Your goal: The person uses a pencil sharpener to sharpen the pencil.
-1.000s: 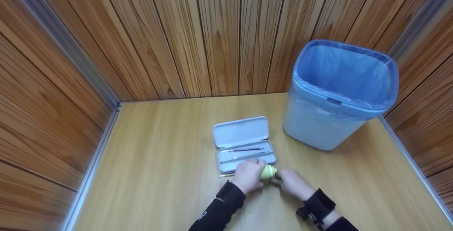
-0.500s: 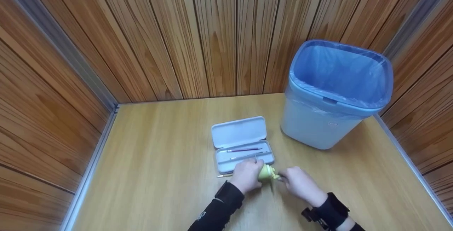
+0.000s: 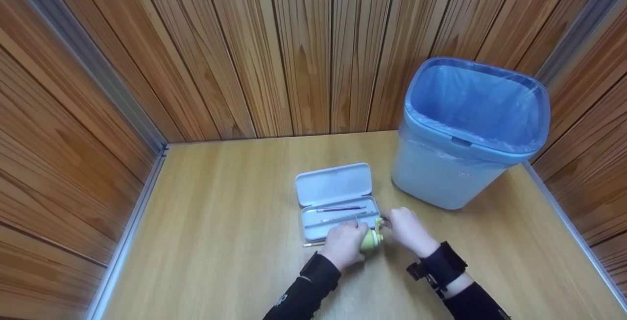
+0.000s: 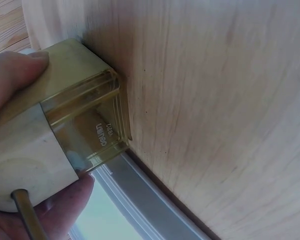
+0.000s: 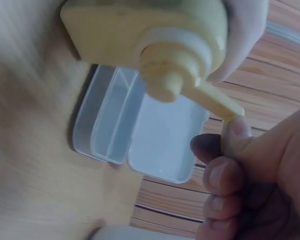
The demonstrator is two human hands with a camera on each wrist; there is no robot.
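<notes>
My left hand (image 3: 344,244) grips a pale yellow crank pencil sharpener (image 3: 370,240) just in front of the open pencil case. In the left wrist view a pencil (image 4: 27,215) sticks out of the hole in the sharpener's end, and the clear shavings drawer (image 4: 85,125) faces the table. My right hand (image 3: 409,232) pinches the knob of the crank arm (image 5: 212,100) between thumb and fingers; the arm points up and away from the body in the head view. The pencil's end shows left of my left hand, beside the case.
The light blue pencil case (image 3: 334,185) lies open, lid toward the back wall, with a purple pencil (image 3: 341,209) and another slim item inside. A blue bin (image 3: 433,173) with a liner stands at the back right. Wood-panelled walls (image 3: 313,65) enclose the table on three sides.
My right hand has swung the crank round, from low beside the sharpener out to the right and now up toward the case. My left hand holds the sharpener in the same place.
</notes>
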